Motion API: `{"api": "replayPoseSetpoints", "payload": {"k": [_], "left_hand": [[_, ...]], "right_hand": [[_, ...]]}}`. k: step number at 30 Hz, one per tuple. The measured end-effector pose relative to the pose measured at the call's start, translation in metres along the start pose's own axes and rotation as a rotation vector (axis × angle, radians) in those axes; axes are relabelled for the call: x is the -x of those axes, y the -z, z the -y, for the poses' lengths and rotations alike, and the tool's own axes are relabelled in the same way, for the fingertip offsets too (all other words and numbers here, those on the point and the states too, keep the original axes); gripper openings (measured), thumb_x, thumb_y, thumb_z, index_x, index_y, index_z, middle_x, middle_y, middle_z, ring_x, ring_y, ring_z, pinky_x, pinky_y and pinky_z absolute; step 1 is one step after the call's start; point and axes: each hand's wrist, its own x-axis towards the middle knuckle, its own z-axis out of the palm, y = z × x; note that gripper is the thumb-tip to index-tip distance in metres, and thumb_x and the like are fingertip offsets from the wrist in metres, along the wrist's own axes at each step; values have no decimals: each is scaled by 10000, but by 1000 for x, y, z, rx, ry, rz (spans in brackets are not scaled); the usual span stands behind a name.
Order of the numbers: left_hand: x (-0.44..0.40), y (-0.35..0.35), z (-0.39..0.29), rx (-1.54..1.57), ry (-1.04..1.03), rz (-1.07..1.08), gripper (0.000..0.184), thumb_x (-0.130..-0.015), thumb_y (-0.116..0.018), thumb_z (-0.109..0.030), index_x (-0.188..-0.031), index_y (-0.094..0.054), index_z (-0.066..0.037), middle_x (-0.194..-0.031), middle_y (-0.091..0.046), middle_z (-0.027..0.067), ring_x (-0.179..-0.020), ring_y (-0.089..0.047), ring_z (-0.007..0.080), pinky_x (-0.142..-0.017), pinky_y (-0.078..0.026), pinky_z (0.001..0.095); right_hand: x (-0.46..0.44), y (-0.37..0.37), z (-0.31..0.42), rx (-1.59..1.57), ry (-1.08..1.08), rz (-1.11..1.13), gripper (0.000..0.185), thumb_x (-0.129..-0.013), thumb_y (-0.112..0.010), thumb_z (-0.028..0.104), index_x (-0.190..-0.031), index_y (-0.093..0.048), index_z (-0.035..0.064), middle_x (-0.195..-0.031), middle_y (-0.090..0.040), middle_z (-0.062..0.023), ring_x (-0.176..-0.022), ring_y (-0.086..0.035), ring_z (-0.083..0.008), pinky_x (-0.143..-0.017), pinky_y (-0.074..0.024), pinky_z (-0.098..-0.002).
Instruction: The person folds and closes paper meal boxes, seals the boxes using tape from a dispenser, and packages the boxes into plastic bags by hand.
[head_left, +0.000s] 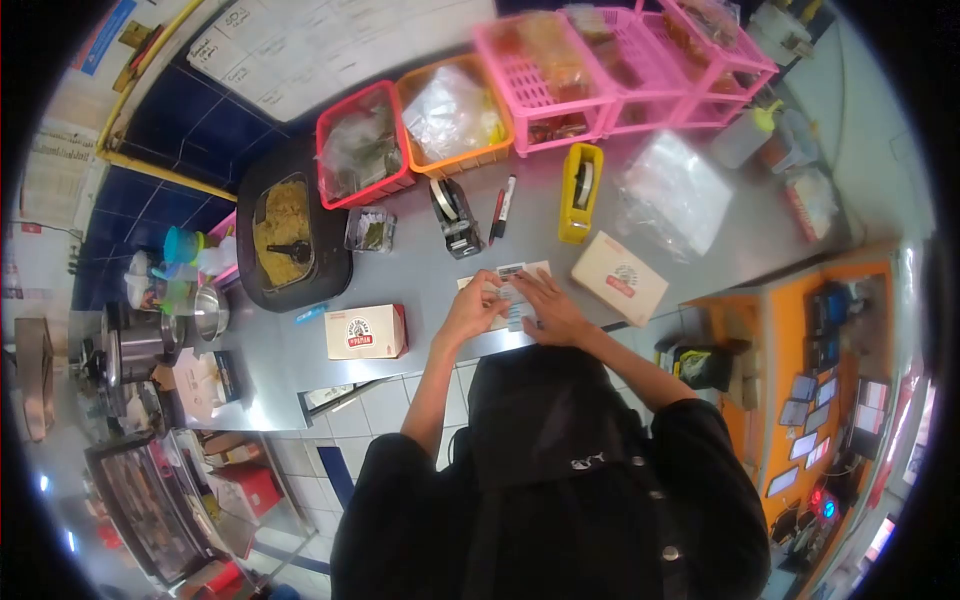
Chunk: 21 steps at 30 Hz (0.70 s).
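At the counter's front edge, both hands are over a pale flat box (534,268) with a bluish printed slip (515,318) on it. My left hand (478,306) has its fingers bent together at the slip's left side; what they pinch is too small to make out. Lying across the right side of the slip and box, my right hand (550,308) has its fingers spread out. Behind the hands are a black tape dispenser (457,222), two markers (503,210) and a yellow tape dispenser (579,195). A closed printed box (620,278) is right of my right hand.
Another printed box (365,332) sits to the left on the steel counter (430,290). Along the back are a dark tray of yellowish food (285,230), red (365,145) and orange (455,112) baskets, and pink racks (560,115). Clear plastic bags (675,195) lie at the right.
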Motion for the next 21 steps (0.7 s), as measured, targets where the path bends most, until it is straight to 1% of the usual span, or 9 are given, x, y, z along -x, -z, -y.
{"api": "replayPoseSetpoints", "payload": {"k": [2,4,8,10,13,16,17,19,21], "left_hand": [[-11,-4,9,-32,-68,-38,288,-936,-691,-143,-1145,-508,-66,-777,-735,99,-662,-685,176,-608,-489,322],[-26,-6,4,-384,61,-75,328,-840,-763,-251,-1051,-578,-81,-814,-742,111,-852,-728,313,-740,-539,418],[-31,-13,7,-450,80,-105,370,-791,-791,-325,-999,-612,-77,-827,-733,115,-886,-711,343,-761,-542,457],[-32,-20,10,-447,117,-211,323,-815,-791,-322,-852,-602,-63,-716,-729,69,-758,-726,274,-687,-539,404],[-33,-23,13,-541,48,-306,362,-806,-805,-370,-800,-602,-70,-677,-710,74,-706,-718,287,-680,-539,407],[2,-7,21,-632,-6,-360,372,-805,-807,-391,-787,-604,-80,-649,-692,82,-679,-711,302,-676,-541,416],[10,1,20,-633,-18,-358,372,-805,-807,-391,-787,-604,-80,-649,-692,82,-679,-711,302,-676,-541,416],[22,9,15,-510,210,-251,356,-796,-807,-392,-870,-647,-83,-808,-716,141,-824,-703,365,-731,-543,490],[13,1,-3,-488,174,-279,360,-795,-808,-397,-866,-646,-84,-813,-717,143,-823,-703,366,-730,-543,490]], "right_hand": [[0,-2,1,1,-6,4,825,-838,-621,245,-1543,-271,-4,-1543,-403,-193,-1486,-315,-308,-1254,-167,-506],[-3,0,4,7,-15,4,838,-832,-626,239,-1545,-260,-6,-1548,-397,-188,-1485,-317,-305,-1256,-165,-505],[-5,3,9,21,-43,29,850,-821,-633,222,-1545,-252,-9,-1549,-393,-186,-1480,-325,-304,-1259,-160,-504],[-5,3,9,21,-39,20,855,-817,-638,219,-1545,-251,-8,-1547,-394,-186,-1477,-328,-306,-1260,-158,-504],[-4,-1,12,39,-62,13,863,-810,-647,217,-1545,-251,-6,-1546,-397,-185,-1472,-336,-309,-1260,-157,-504],[-6,2,12,58,-49,-4,869,-804,-653,220,-1546,-257,3,-1541,-403,-190,-1467,-343,-312,-1259,-155,-503],[-7,3,13,39,-64,6,855,-802,-645,216,-1541,-268,6,-1541,-399,-194,-1466,-339,-330,-1255,-158,-516],[-7,2,16,25,-96,15,842,-801,-636,211,-1536,-279,8,-1542,-394,-198,-1464,-335,-348,-1251,-162,-529],[-6,2,15,-8,-82,8,841,-804,-644,221,-1537,-284,20,-1543,-392,-202,-1471,-325,-348,-1251,-158,-528]]}}
